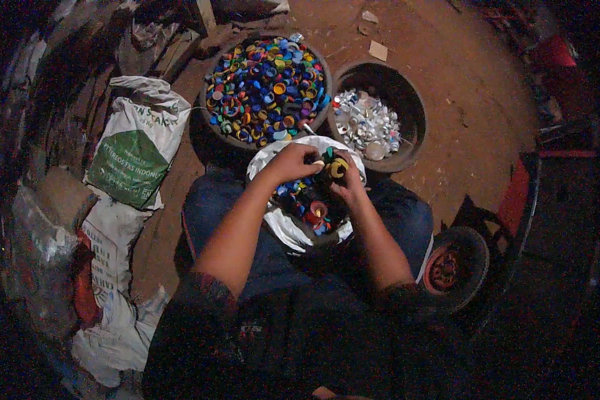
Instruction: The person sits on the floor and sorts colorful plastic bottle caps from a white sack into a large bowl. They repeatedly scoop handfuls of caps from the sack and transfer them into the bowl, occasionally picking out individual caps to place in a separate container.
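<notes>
Between my knees stands a white sack (pixel 288 238) with its mouth rolled open, holding mixed plastic bottle caps (pixel 295 193) in blue, black, red and other colours. Over its far left side, my left hand (pixel 295 164) has its fingers pinched at a small pale piece (pixel 320 164), probably a cap. Opposite it, my right hand (pixel 351 181) curls around a yellow bottle cap (pixel 339 167), with dark and green pieces close by. A larger reddish cap (pixel 318 212) lies in the sack below both hands. Parts of my fingers are in shadow.
Beyond the sack, a big round tub (pixel 210 131) is heaped with coloured caps. To its right, another tub (pixel 417 110) holds white and clear caps. White and green sacks (pixel 137 143) lie at the left. A small wheel (pixel 455 270) is by my right knee.
</notes>
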Available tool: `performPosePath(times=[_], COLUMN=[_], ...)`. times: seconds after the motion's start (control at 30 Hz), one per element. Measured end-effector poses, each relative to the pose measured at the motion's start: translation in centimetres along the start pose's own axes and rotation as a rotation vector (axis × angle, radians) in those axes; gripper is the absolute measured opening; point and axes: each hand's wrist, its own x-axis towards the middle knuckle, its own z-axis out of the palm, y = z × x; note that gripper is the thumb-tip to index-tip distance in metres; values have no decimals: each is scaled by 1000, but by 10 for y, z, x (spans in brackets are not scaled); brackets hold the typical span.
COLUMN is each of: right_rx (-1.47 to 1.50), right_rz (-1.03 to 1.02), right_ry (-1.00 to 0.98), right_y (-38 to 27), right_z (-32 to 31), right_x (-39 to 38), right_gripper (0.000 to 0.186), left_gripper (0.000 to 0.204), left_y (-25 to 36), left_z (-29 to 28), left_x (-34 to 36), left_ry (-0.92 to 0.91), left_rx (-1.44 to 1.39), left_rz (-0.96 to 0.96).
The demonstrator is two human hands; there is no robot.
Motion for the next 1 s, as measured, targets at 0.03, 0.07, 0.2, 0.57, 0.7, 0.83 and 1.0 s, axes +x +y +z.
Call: performPosePath(times=[0.03, 0.07, 0.2, 0.57, 0.7, 0.83, 1.0], right_rx=[-45, -89, 140, -191, -222, -81, -338], right_rz=[-64, -126, 40, 53, 138, 120, -164], right_ry=[-24, -42, -42, -210, -325, -123, -160], right_y=[1, 3, -14, 46, 45, 50, 56], right_z=[-4, -8, -4, -21, -24, -9, -32], right_x=[0, -1, -6, 4, 15, 16, 53], right_gripper=[54, 53, 44, 31, 29, 26, 23], left_gripper=[40, 40, 37, 30, 32, 42, 41], left_y=[2, 3, -3, 15, 80, 68, 66], left_z=[-1, -2, -7, 25, 53, 64, 59], left_x=[3, 5, 7, 38, 83, 125, 104], left_ry=[-12, -26, 80, 308, 280, 282, 232], left_rx=[4, 8, 8, -353, -613, -811, -634], left_rz=[-31, -61, -94, -297, -336, -228, -312])
